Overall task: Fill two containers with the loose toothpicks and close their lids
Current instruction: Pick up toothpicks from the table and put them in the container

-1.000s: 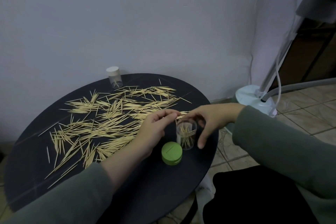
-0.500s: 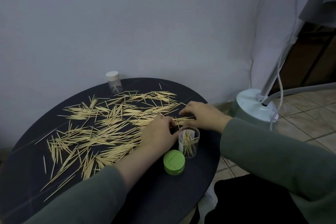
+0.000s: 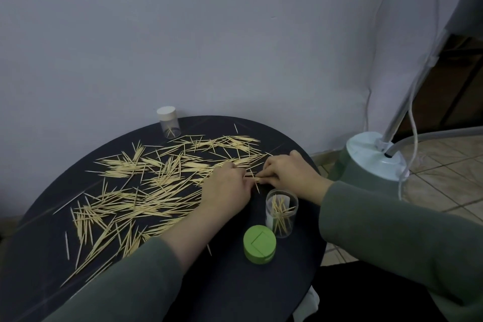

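- Head view: a round dark surface (image 3: pixel 235 295) stands against a pale wall, strewn with loose toothpicks (image 3: pixel 146 191) over its left and far parts.
- The toothpicks lie flat; most have their long axis running left-to-right or slanting from near-left to far-right, while those at the near-left edge lie closer to fore-and-aft.
- The left hand (image 3: pixel 227 188) rests on the surface at the right edge of the scatter, its grip curled and pinching a few toothpicks at the fingertips.
- The right hand (image 3: pixel 290 172) lies just beside it, fingertips meeting the left's, its grip also pinched on the same small bundle (image 3: pixel 257 179), which points roughly left-to-right.
- An open clear jar (image 3: pixel 281 213) stands upright just near of the right hand, holding some toothpicks that stand on end, leaning.
- A green lid (image 3: pixel 259 244) lies flat on the surface just beside the jar, to its near-left.
- A second clear jar (image 3: pixel 169 125) with a white cap stands upright at the far edge; a few toothpicks show inside.
- On the tiled floor to the right stands a pale appliance base (image 3: pixel 373 159) with a pole and hose.
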`<move>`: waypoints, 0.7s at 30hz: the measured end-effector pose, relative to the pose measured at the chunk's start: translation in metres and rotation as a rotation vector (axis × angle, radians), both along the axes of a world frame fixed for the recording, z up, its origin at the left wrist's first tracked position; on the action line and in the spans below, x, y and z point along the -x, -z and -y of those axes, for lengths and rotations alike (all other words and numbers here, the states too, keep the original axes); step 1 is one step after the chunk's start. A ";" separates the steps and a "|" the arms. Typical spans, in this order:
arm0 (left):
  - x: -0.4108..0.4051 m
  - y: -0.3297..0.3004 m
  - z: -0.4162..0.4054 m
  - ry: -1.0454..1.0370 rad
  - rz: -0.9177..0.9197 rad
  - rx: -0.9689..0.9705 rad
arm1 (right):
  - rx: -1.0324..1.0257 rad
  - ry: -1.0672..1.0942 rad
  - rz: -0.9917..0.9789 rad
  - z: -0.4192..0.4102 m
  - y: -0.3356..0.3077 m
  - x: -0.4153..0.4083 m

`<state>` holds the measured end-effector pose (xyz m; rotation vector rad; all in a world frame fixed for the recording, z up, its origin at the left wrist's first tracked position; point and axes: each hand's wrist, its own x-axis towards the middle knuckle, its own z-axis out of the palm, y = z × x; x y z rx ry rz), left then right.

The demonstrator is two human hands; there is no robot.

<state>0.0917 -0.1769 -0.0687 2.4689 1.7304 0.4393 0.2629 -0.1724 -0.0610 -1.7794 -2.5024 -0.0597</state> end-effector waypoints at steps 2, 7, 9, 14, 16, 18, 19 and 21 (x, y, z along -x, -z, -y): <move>-0.005 0.002 0.003 -0.007 -0.024 -0.029 | -0.006 -0.022 0.024 0.001 0.000 0.001; -0.006 0.003 0.002 -0.023 -0.004 -0.035 | 0.004 -0.023 0.014 0.003 -0.001 0.002; -0.002 0.000 -0.001 -0.021 -0.001 -0.033 | 0.011 -0.019 0.011 0.003 -0.002 0.001; 0.014 0.000 -0.009 0.098 -0.134 -0.064 | 0.004 -0.018 0.006 0.003 -0.003 0.001; 0.019 0.001 -0.010 0.132 -0.199 -0.104 | -0.007 -0.022 0.006 0.002 -0.003 0.002; 0.022 0.002 -0.008 0.158 -0.242 -0.131 | -0.023 -0.019 0.007 0.003 -0.005 0.004; 0.023 0.001 -0.008 0.166 -0.256 -0.135 | -0.028 -0.012 0.009 0.003 -0.005 0.005; 0.022 0.000 -0.006 0.167 -0.275 -0.145 | -0.021 0.006 0.018 0.003 -0.006 0.006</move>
